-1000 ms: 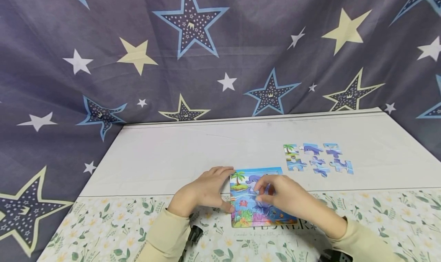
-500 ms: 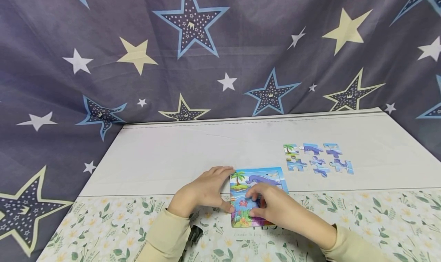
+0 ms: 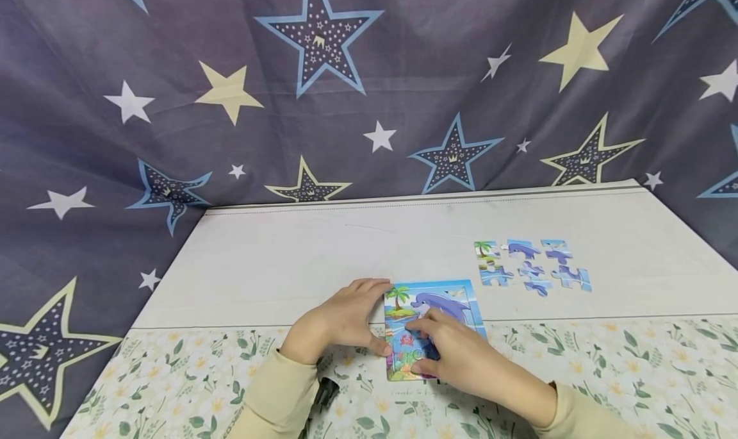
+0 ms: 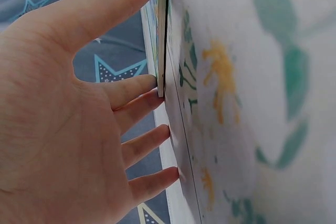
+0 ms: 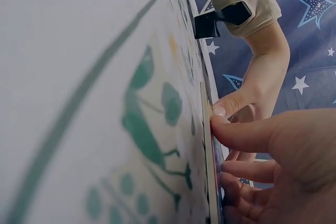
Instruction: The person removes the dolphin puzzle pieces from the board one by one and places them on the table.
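Observation:
A square jigsaw puzzle board (image 3: 455, 295) lies on the table, with a purple dolphin, a palm tree and a crab on it. My left hand (image 3: 346, 314) is at its left side: the fingers reach the upper corner and the thumb touches the lower left edge. In the left wrist view, the spread fingers (image 4: 142, 114) are nearly straight, with the index at the board's corner. My right hand (image 3: 455, 356) is over the lower half, thumb and bent index finger apart on the picture. Whether a piece lies under those fingers is hidden. In the right wrist view the thumb (image 5: 241, 135) meets the board's edge.
Several loose puzzle pieces (image 3: 530, 269) lie in two rough rows behind and right of the board. The tabletop (image 3: 323, 247) is white at the back, with a floral-print cover (image 3: 202, 362) at the front. A star-patterned curtain (image 3: 369, 112) hangs behind.
My right hand has moved left and toward me across the board, uncovering the dolphin, and its thumb and index finger stand wider apart. The left hand and loose pieces have stayed in place.

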### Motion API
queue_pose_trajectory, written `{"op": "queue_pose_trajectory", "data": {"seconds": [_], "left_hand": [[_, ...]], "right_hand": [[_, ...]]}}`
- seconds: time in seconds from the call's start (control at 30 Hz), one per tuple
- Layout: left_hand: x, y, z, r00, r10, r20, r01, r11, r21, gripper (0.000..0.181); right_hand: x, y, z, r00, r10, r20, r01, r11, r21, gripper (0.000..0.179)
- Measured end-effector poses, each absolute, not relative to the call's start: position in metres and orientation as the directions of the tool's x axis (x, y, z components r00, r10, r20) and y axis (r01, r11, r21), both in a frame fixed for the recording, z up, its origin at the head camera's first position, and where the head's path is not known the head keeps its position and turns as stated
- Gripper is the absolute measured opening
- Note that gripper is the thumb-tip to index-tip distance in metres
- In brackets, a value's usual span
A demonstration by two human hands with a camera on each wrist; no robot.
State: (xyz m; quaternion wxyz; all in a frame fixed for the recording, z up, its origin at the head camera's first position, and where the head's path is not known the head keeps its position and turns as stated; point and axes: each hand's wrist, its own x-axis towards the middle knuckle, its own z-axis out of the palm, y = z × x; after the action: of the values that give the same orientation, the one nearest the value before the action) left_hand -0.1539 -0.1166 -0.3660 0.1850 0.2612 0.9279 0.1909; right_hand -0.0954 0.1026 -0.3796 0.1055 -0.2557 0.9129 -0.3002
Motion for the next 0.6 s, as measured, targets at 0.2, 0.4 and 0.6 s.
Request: {"op": "queue_pose_trajectory", "data": {"seconds": [0.2,0.4,0.6], "left_hand": [[-0.1537,-0.1167,-0.3657,-0.798,0.55,-0.245,0.408,0.793,0.453,0.106],[-0.1531,-0.117,-0.3655,-0.799,0.55,-0.243,0.406,0.792,0.457,0.106],[-0.1535,-0.1163,-0.3656,-0.798,0.551,-0.244,0.407,0.791,0.456,0.107]], "right_hand": [[-0.0964,0.1032,-0.3808,-0.824,-0.565,-0.034,-0.437,0.673,-0.597,0.053],[-0.0959,0.1048,-0.3812,-0.827,-0.561,-0.028,-0.421,0.653,-0.63,0.052],[-0.0955,0.1058,-0.3792,-0.85,-0.524,-0.058,-0.35,0.643,-0.681,0.052]]}}
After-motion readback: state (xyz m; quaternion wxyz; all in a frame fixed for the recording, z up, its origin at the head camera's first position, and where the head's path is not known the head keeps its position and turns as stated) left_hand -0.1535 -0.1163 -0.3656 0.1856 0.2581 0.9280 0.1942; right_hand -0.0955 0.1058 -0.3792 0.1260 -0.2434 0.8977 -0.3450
